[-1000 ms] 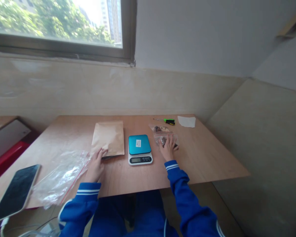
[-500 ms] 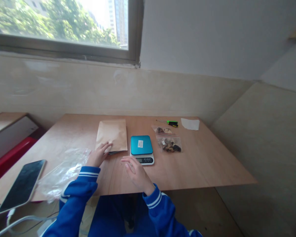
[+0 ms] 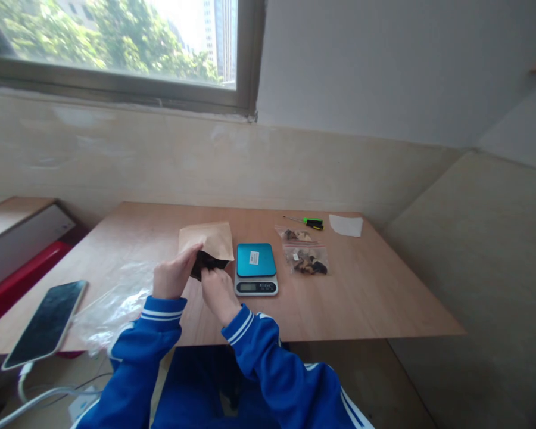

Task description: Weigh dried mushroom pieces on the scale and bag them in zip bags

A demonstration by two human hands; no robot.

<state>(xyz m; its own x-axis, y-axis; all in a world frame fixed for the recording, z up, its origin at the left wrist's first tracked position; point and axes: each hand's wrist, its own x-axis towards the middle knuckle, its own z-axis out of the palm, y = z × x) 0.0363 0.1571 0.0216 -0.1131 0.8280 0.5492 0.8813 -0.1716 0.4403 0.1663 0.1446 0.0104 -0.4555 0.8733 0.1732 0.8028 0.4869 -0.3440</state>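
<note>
Across the pale wooden tabletop (image 3: pixel 352 298) in front of you, a beige panelled wall (image 3: pixel 116 167) rises behind, and a metal-framed window (image 3: pixel 116 53) at your 11 o'clock shows green trees and a tall building. At 12 o'clock, just right of your hands, sits a teal digital kitchen scale with a white base (image 3: pixel 256 269). Two clear zip bags with red seals lie at 1 o'clock, and a small green-and-yellow screwdriver (image 3: pixel 312 223) and a white paper sheet (image 3: pixel 346 225) lie beyond them. At 10 o'clock, a black smartphone (image 3: pixel 44 325) rests beside a crumpled clear plastic bag (image 3: pixel 111 307).

Both blue-sleeved forearms angle inward, your hands close together and raised at 11 o'clock. Your left hand (image 3: pixel 174 274) pinches the edge of a tan kraft paper envelope (image 3: pixel 208 240), tilted up off the table. Your right hand (image 3: pixel 218 295) closes narrowly on a dark object (image 3: pixel 203 265) at the envelope's mouth, partly hidden, so you cannot tell exactly what it is. The nearer zip bag (image 3: pixel 306 262) holds dark brown chunks, and the farther zip bag (image 3: pixel 296 235) holds a few pale and brown pieces
</note>
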